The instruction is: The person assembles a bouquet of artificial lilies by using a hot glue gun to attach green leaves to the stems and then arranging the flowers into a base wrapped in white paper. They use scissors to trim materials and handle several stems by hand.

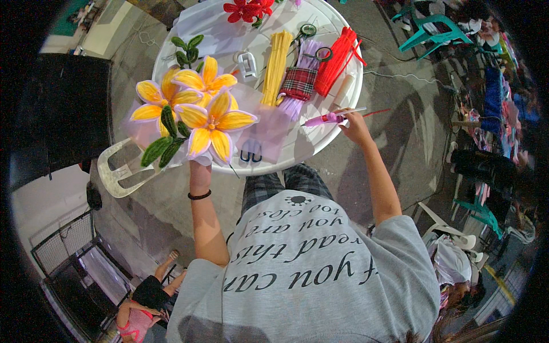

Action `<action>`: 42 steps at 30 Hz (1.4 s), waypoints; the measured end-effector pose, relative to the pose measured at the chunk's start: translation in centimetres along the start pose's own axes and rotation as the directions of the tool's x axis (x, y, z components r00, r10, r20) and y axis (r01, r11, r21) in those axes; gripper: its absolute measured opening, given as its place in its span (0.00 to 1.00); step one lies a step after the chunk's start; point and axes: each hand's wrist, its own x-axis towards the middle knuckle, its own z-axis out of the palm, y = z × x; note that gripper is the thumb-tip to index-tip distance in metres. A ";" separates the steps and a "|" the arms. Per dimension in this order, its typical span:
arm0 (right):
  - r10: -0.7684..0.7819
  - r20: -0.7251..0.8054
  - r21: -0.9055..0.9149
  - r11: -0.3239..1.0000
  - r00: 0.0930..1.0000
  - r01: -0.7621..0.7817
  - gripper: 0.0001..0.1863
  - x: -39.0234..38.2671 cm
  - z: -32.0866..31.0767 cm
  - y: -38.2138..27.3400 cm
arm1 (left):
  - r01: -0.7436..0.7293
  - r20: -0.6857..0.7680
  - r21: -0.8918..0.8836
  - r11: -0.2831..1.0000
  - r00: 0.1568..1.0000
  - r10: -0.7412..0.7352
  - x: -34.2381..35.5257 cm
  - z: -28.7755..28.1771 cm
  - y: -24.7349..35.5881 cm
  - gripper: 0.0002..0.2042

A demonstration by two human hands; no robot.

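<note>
My left hand (200, 176) is closed at the base of a bouquet of yellow flowers (214, 123) with pale purple edges, which look made of pipe cleaners. Its fingers are mostly hidden behind the petals. Fuzzy green leaves (166, 139) and a translucent pinkish wrapping sheet (269, 128) are around the blooms. At the table's right edge, my right hand (355, 128) grips a pink glue gun (323, 119) with a clear stick at its back. The glue gun points left over the white round table (297, 150), apart from the flowers.
Bundles of yellow (277, 66), purple (293, 110) and red pipe cleaners (337, 66) lie across the table. Dark-handled scissors (323, 54) rest there, near a white tape dispenser (247, 65). Red flowers (243, 10) are at the far edge. A white plastic chair (117, 178) stands left.
</note>
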 end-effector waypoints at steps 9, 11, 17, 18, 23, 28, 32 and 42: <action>0.199 -0.312 -0.106 0.964 0.929 -0.242 0.21 -5.6 -1.1 -2.7 | -0.111 0.135 0.101 0.989 0.986 0.097 0.4 -0.5 -0.8 0.30; 0.327 -0.395 -0.177 0.890 0.859 -0.420 0.18 -7.8 -0.6 -4.6 | -0.091 0.196 0.128 0.988 0.978 0.065 0.8 0.2 0.0 0.30; 0.327 -0.515 -0.007 0.923 0.792 -0.386 0.12 -10.1 2.3 -11.8 | -0.005 0.358 -0.131 0.991 0.932 0.052 2.4 -0.2 0.7 0.31; 0.290 -0.526 -0.014 0.937 0.800 -0.349 0.11 -9.7 2.8 -13.6 | -0.010 0.377 -0.129 0.992 0.925 0.059 2.9 -1.2 0.1 0.30; 0.088 -0.543 -0.081 0.984 0.835 -0.157 0.07 -5.5 5.8 -22.9 | 0.011 0.481 -0.204 0.979 0.872 0.090 7.1 -5.6 1.6 0.31; -0.014 -0.519 0.004 1.000 0.854 0.018 0.06 0.9 11.4 -33.2 | 0.250 0.616 -0.391 0.886 0.786 0.050 10.3 -10.1 5.1 0.31; 0.032 -0.489 0.197 0.978 0.872 0.074 0.06 4.4 17.6 -40.2 | -0.008 0.656 -0.253 0.967 0.734 0.178 10.3 -12.4 7.7 0.31; 0.295 -0.319 0.503 0.858 0.901 -0.103 0.11 4.2 20.1 -48.0 | 0.526 0.919 -0.225 0.821 0.393 0.000 10.2 -13.3 14.2 0.26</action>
